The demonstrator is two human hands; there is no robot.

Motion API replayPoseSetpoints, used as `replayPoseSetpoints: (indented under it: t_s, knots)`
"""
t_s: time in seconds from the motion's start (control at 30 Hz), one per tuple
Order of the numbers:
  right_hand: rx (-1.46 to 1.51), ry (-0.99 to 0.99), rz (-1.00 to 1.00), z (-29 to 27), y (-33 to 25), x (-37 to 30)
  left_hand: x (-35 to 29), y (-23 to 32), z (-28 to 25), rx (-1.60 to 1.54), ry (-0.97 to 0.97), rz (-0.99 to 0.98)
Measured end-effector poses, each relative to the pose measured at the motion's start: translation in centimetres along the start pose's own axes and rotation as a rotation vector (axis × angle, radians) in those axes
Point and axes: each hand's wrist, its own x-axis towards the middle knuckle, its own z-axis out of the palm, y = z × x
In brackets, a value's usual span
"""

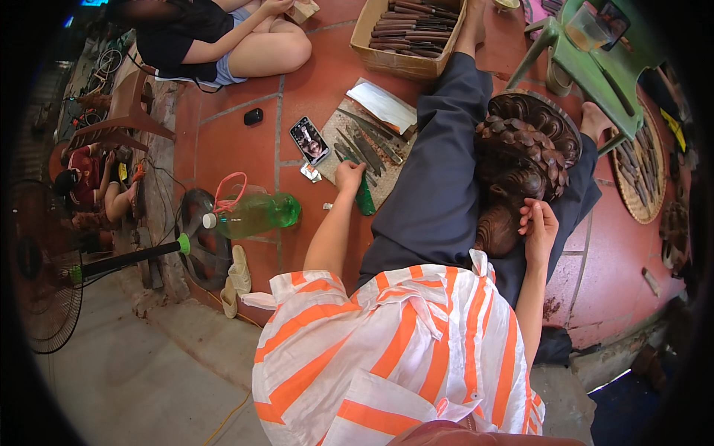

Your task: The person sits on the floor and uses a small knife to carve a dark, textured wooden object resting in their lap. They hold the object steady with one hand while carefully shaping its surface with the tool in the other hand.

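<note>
Red tile floor. Small packet near phone: print too small to read. Left forearm stretched far; left hand narrowly curled at green piece beside metal files, grip unclear. Right forearm bent; right hand half-curled, beside dark carving between legs.

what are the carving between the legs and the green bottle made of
Carving: probably wood, dark brown, perhaps varnished, with highlights along the carved ridges. Green bottle: likely plastic, shiny, judging by its translucent body and white cap.
</note>
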Motion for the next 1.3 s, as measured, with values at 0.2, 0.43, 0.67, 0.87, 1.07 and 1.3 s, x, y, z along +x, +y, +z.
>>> replayPoseSetpoints:
  t_s: [0.2, 0.43, 0.67, 0.87, 1.07, 1.3]
  knots:
    - [-0.002, -0.003, -0.002, 0.0, 0.1, 0.0, -0.1, 2.5, 0.5, -0.004, 0.025, 0.132]
    - [-0.005, -0.001, 0.002, -0.1, 0.0, 0.1, -1.2, 5.9, 0.7, 0.230, -0.182, 0.192]
    - [0.011, -0.001, 0.009, 0.0, 0.0, 0.0, -2.3, 7.5, 0.4, 0.338, -0.218, 0.131]
    - [0.015, -0.022, 0.015, 0.1, -0.2, 0.0, -1.3, 7.8, 0.8, 0.274, -0.295, -0.035]
    - [0.013, -0.036, 0.036, 0.2, -0.4, -0.2, -2.3, 7.3, 1.3, 0.204, -0.126, 0.086]
    - [0.069, -0.041, 0.021, 0.0, -0.4, -0.2, -1.1, 7.8, 2.2, 0.146, -0.192, -0.122]
